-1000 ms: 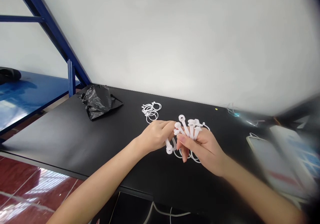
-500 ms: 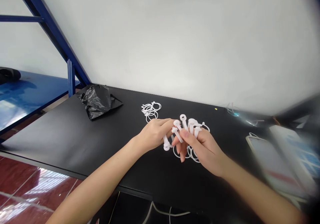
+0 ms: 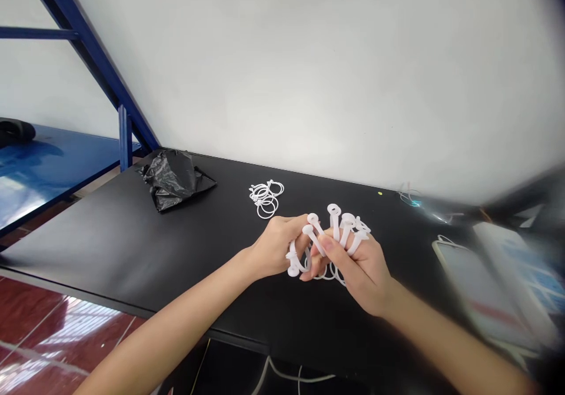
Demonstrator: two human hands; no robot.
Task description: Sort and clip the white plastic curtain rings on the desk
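1. Between nine and ten o'clock from the hands there is a glossy blue surface (image 3: 57, 153), carrying a black object (image 3: 17, 131) which is only partly in view.
2. Between eight and nine o'clock one sees the floor (image 3: 35, 312), of red shiny tiles with light reflected on them.
3. Between ten and eleven o'clock, a blue metal frame (image 3: 99, 68) slants down to the far left corner of the black, smooth desk (image 3: 212, 224).
4. At ten o'clock on this desk lies a crumpled black plastic bag (image 3: 174, 177), well apart from the hands.
5. Between ten and eleven o'clock, but nearer, some white loops (image 3: 265, 195) lie overlapping in a small pile.
6. The left hand (image 3: 280, 245) has its fingers bent, grasping a white strap (image 3: 292, 258); its fingertips are partly hidden. The left forearm covers part of the desk's front edge.
7. At twelve o'clock rises a pale wall (image 3: 286, 77); at six o'clock, below the desk's edge, runs a pale cable (image 3: 304, 379).
8. Above the desk, just beside the left hand, the right hand (image 3: 359, 271) pinches a fanned bundle of white straps (image 3: 336, 225) between thumb and fingers, their round ends toward twelve o'clock.
9. Between one and two o'clock is a tiny yellow spot (image 3: 380, 193); at two, a transparent thing (image 3: 415, 202), blurred.
10. Between three and four o'clock lies a pale flat device (image 3: 481, 295), beside a white-and-blue box (image 3: 521, 271), both blurred.
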